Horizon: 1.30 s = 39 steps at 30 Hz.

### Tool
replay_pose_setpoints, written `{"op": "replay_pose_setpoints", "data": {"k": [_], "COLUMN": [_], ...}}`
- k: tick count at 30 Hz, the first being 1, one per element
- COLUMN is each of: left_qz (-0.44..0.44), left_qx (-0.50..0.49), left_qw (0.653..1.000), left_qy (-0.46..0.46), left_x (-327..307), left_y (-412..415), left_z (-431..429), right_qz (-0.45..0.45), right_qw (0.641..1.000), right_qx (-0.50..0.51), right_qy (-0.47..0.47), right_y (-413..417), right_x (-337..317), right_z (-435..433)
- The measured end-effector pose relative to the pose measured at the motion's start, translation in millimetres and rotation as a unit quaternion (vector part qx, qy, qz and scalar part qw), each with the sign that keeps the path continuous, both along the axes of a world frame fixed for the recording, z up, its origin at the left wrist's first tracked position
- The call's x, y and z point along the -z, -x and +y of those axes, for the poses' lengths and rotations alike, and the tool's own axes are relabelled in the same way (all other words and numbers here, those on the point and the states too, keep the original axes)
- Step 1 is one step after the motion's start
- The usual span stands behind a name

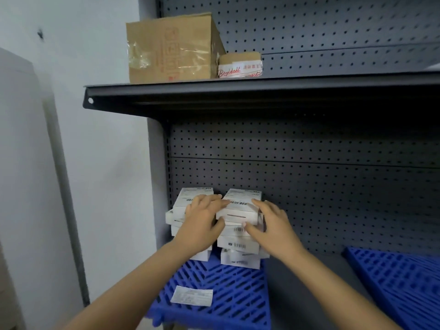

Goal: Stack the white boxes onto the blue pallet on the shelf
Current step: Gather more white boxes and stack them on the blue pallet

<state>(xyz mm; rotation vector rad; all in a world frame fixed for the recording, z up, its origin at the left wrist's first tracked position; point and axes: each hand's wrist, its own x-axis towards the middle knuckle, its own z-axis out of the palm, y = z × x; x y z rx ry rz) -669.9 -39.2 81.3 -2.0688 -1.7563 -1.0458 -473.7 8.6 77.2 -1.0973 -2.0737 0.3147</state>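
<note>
Head view puts you at the left end of the lower shelf [297, 294], with both hands on the white boxes. The left stack [190, 195] stands at the back corner of the blue pallet [226, 294], close against the dark back panel [309, 186], which probably keeps it from tipping backward. Your left hand [202, 222] reaches across in front of that stack and grasps the top box [240, 206] of the right stack [238, 246]. Its fingers lie over the box's upper left edge and its thumb is against the front face. Your right hand [271, 225] grasps the same box from the other side, fingers along its right edge and thumb low at the front. Holding it from both sides looks like a way to square it up, since the boxes beneath sit slightly skewed to one another. Whether the top box is fully set down cannot be told.

As for what holds what, a closed cardboard box [171, 48] and a small taped parcel [240, 66] stand just beside each other on the upper shelf [238, 89], and their contents are hidden. Below, the blue pallet carries the two stacks side by side at its rear, almost touching. A loose paper slip [192, 295] lies flat on its front part. Further right, a second pallet [400, 282] lies on the same shelf, apart from the first.
</note>
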Motion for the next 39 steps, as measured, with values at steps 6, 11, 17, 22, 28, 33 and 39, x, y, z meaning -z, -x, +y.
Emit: {"op": "replay_pose_setpoints", "data": {"k": [6,11,17,22,28,33,39], "left_qz": [-0.019,-0.035,-0.036,-0.071,-0.074,-0.057,-0.05], "left_qx": [0.109,0.152,0.194,0.226,0.254,0.263,0.268], "left_qw": [0.994,0.988,0.979,0.971,0.964,0.963,0.962], "left_qy": [-0.002,0.015,0.043,0.036,0.031,0.025,0.006], "left_x": [7,24,32,18,2,-3,-14], "left_y": [7,9,-1,-21,-69,-119,-194], "left_z": [-44,-91,-129,-151,-168,-178,-179], "right_qz": [0.021,0.024,-0.01,-0.03,-0.04,-0.047,-0.045], "right_qw": [1.0,0.999,0.998,0.995,0.991,0.987,0.984], "right_qx": [0.015,0.028,0.06,0.082,0.127,0.148,0.164], "right_qy": [-0.005,-0.008,-0.021,-0.036,-0.03,-0.034,-0.05], "right_y": [-6,-9,-23,-45,-93,-143,-218], "right_x": [4,13,12,-2,-16,-23,-37], "right_z": [-56,-118,-177,-214,-248,-268,-278]}}
